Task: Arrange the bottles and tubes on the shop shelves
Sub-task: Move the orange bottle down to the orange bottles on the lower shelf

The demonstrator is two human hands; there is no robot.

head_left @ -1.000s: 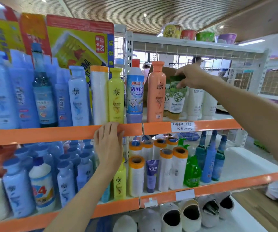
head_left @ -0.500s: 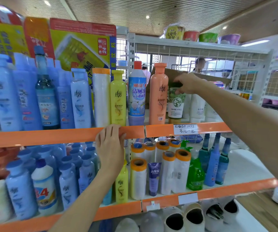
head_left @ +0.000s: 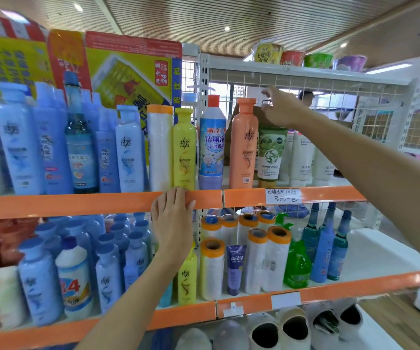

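Note:
A green and white tube (head_left: 270,155) marked WARM VANILLA stands cap-down on the upper shelf (head_left: 97,204), right of an orange bottle (head_left: 243,145). My right hand (head_left: 281,108) hovers just above the tube with fingers spread, holding nothing. My left hand (head_left: 172,218) rests flat on the shelf's orange front edge, below a yellow bottle (head_left: 184,150). A blue and white cleaner bottle (head_left: 212,145) with a red cap stands between the yellow and orange bottles. White tubes (head_left: 302,157) stand behind my right forearm.
Blue bottles (head_left: 52,147) fill the upper shelf's left side. The lower shelf (head_left: 262,300) holds orange-capped white rolls (head_left: 257,256), a purple tube (head_left: 235,269), a green pump bottle (head_left: 296,261) and slim blue bottles (head_left: 326,243). Slippers (head_left: 294,329) sit below. Noodle cups (head_left: 307,58) line the top.
My right hand set the green tube down beside the orange bottle, let go of it and rose above it. My left hand stayed on the shelf edge.

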